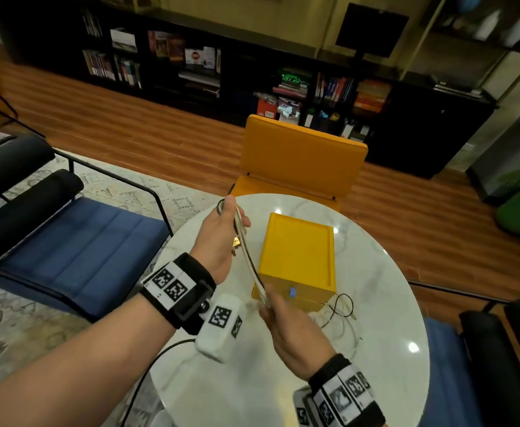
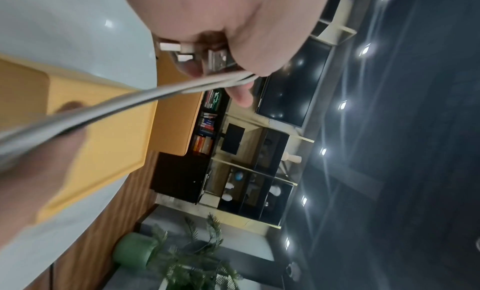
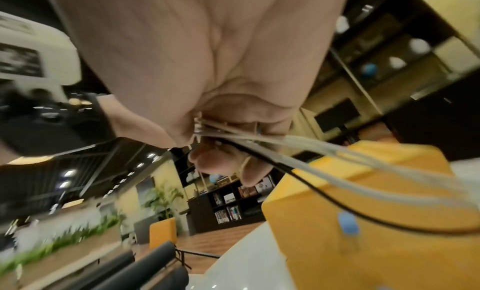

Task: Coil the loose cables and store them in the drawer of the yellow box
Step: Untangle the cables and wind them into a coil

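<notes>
A bundle of white and black cables (image 1: 247,255) is stretched taut between my two hands above the round table. My left hand (image 1: 226,229) grips the far end, where USB plugs (image 2: 215,57) show under the fingers. My right hand (image 1: 278,315) pinches the near end (image 3: 207,132), blurred by motion. The yellow box (image 1: 298,257) stands on the marble table (image 1: 375,303) just right of the cables, its drawer with a blue handle (image 1: 292,293) facing me. Loose thin cable loops (image 1: 341,306) trail on the table beside the box's front.
A yellow chair (image 1: 301,158) stands behind the table and a blue-cushioned bench (image 1: 83,241) at the left. A black cord (image 1: 147,374) runs off the table's front edge. Dark bookshelves (image 1: 190,63) line the far wall.
</notes>
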